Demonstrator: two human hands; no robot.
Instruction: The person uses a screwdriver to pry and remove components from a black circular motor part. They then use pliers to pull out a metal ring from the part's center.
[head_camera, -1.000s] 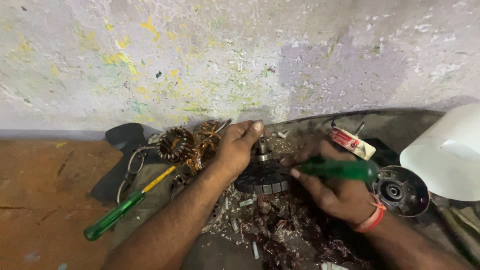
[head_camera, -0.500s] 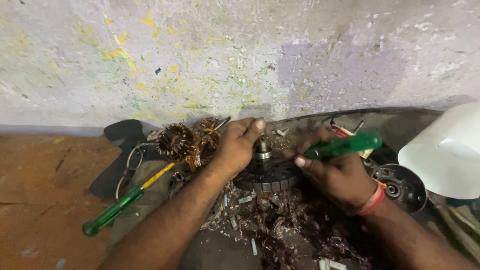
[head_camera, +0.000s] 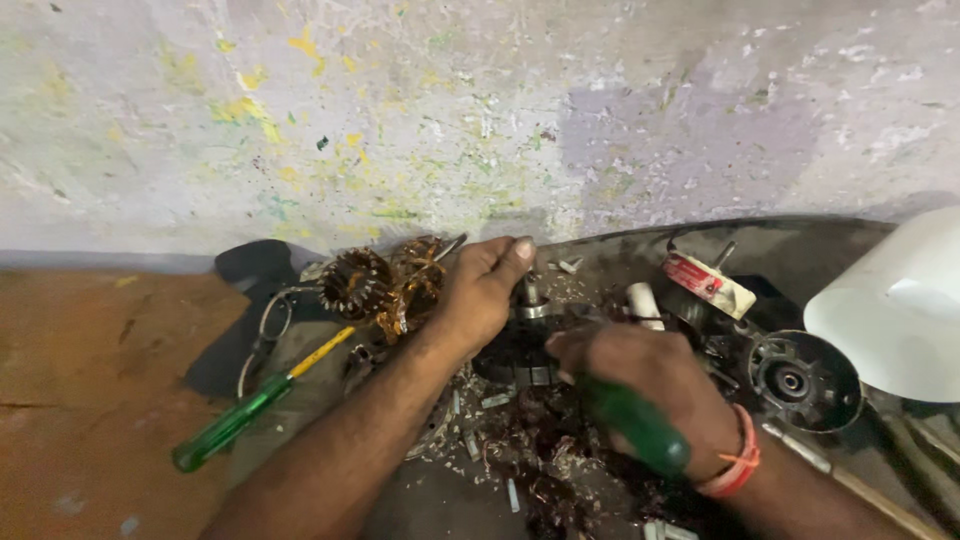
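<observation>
1. Right hand (head_camera: 655, 395) clenched on green screwdriver handle (head_camera: 632, 425) — tip hidden.
2. Left hand (head_camera: 478, 295) clamps dark motor rotor (head_camera: 520, 350) — on littered bench, beside copper windings (head_camera: 385, 282).
3. Second green screwdriver (head_camera: 250, 405) lies left.

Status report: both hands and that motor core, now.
Left hand clamped on dark motor core. Right hand grips green-handled tool, tip hidden at core. Scrap debris underneath; spare green screwdriver lies left.
</observation>
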